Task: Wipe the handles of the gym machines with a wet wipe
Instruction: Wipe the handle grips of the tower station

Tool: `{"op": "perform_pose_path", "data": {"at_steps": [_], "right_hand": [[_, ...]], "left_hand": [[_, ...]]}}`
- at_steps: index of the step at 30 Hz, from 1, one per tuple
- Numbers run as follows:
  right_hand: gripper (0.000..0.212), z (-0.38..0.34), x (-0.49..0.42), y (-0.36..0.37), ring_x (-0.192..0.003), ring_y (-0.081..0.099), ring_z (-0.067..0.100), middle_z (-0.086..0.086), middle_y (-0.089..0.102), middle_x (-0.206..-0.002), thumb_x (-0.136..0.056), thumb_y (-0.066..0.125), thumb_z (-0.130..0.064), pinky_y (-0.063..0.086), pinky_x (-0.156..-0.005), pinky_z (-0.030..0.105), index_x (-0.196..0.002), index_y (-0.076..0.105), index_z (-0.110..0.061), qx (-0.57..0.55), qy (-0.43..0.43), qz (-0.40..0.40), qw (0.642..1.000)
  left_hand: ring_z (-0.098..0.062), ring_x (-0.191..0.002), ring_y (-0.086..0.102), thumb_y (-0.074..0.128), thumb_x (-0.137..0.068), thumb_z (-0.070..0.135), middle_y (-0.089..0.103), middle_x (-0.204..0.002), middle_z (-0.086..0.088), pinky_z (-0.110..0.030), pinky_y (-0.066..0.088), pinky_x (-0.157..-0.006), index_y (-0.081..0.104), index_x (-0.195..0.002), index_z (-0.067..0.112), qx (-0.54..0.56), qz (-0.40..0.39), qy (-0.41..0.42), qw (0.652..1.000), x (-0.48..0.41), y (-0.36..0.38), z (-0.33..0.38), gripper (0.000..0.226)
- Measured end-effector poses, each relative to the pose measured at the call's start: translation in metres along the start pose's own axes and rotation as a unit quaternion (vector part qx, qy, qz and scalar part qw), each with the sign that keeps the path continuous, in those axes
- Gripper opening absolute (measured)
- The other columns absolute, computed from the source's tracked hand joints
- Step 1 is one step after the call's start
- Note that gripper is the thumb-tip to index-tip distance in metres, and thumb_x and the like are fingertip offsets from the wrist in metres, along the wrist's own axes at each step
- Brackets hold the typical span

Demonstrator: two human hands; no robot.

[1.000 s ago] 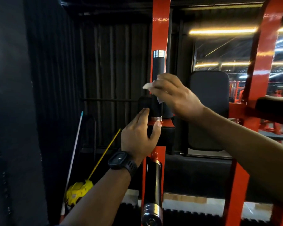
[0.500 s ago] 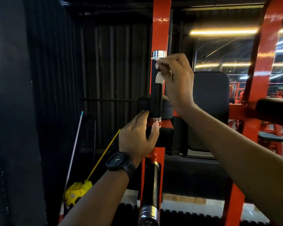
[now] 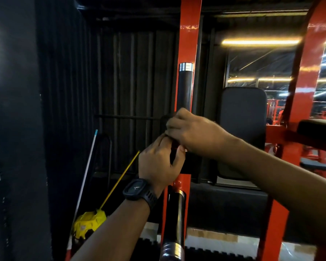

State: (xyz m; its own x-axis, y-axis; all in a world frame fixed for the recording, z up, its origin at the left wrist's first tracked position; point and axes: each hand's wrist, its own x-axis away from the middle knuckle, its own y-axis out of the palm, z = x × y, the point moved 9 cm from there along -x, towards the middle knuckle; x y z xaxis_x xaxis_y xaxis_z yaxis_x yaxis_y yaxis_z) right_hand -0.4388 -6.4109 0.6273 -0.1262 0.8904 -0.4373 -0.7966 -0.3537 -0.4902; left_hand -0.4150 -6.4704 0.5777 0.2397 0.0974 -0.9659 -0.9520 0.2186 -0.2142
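An upright black handle (image 3: 184, 91) with a chrome cap stands in front of a red post (image 3: 189, 25) of the gym machine. My right hand (image 3: 193, 132) is wrapped round the bottom of this handle; the wet wipe is hidden under its fingers. Just below, my left hand (image 3: 158, 163), with a black watch on the wrist, grips the black block at the handle's base. The two hands touch. A second black handle (image 3: 174, 223) with a chrome end points down toward me below the block.
A black back pad (image 3: 243, 119) sits right of the post, with another red frame beam (image 3: 309, 72) and a dark pad (image 3: 318, 129) further right. A yellow mop bucket (image 3: 88, 223) with poles leans at lower left. A dark wall (image 3: 17, 110) closes the left side.
My right hand slid from the middle of the handle up to its chrome cap, then down to the base, where it now meets my left hand. My left hand has stayed on the block.
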Motion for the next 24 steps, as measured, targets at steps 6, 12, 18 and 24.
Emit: {"op": "perform_pose_path", "data": {"at_steps": [6, 12, 18, 24], "right_hand": [[0.042, 0.045, -0.006, -0.042, -0.118, 0.048, 0.037, 0.013, 0.06, -0.128, -0.082, 0.051, -0.012, 0.051, -0.092, 0.05, -0.121, 0.067, -0.009, 0.048, 0.095, 0.079, 0.991], [0.047, 0.041, 0.0, -0.041, -0.123, 0.033, 0.032, 0.021, 0.048, -0.136, -0.079, 0.056, -0.003, 0.052, -0.093, 0.041, -0.126, 0.063, -0.005, 0.06, 0.091, 0.083, 0.991], [0.042, 0.039, -0.009, -0.048, -0.122, 0.041, 0.032, 0.016, 0.053, -0.132, -0.084, 0.055, -0.002, 0.055, -0.082, 0.041, -0.126, 0.06, -0.007, 0.082, 0.089, 0.079, 0.99], [0.026, 0.053, -0.018, -0.066, -0.103, 0.055, 0.033, 0.011, 0.066, -0.119, -0.093, 0.047, -0.007, 0.049, -0.077, 0.039, -0.107, 0.069, -0.008, 0.09, 0.135, 0.133, 0.978]], "left_hand": [[-0.025, -0.1, 0.071, 0.044, -0.096, 0.042, 0.071, -0.117, -0.01, -0.032, 0.057, -0.073, 0.068, -0.118, 0.005, 0.001, 0.004, 0.006, 1.0, 0.001, -0.001, 0.0, 0.05], [-0.025, -0.102, 0.071, 0.044, -0.097, 0.042, 0.071, -0.118, -0.011, -0.037, 0.061, -0.075, 0.067, -0.119, 0.004, 0.018, 0.004, 0.009, 1.0, 0.001, 0.001, -0.001, 0.05], [-0.027, -0.104, 0.07, 0.044, -0.096, 0.043, 0.071, -0.119, -0.012, -0.038, 0.059, -0.08, 0.068, -0.117, 0.005, 0.016, 0.004, 0.006, 1.0, 0.003, 0.003, -0.003, 0.05], [-0.028, -0.099, 0.071, 0.044, -0.096, 0.042, 0.072, -0.113, -0.012, -0.036, 0.056, -0.078, 0.069, -0.112, 0.005, 0.017, 0.007, 0.01, 1.0, 0.002, 0.001, -0.001, 0.048]]}}
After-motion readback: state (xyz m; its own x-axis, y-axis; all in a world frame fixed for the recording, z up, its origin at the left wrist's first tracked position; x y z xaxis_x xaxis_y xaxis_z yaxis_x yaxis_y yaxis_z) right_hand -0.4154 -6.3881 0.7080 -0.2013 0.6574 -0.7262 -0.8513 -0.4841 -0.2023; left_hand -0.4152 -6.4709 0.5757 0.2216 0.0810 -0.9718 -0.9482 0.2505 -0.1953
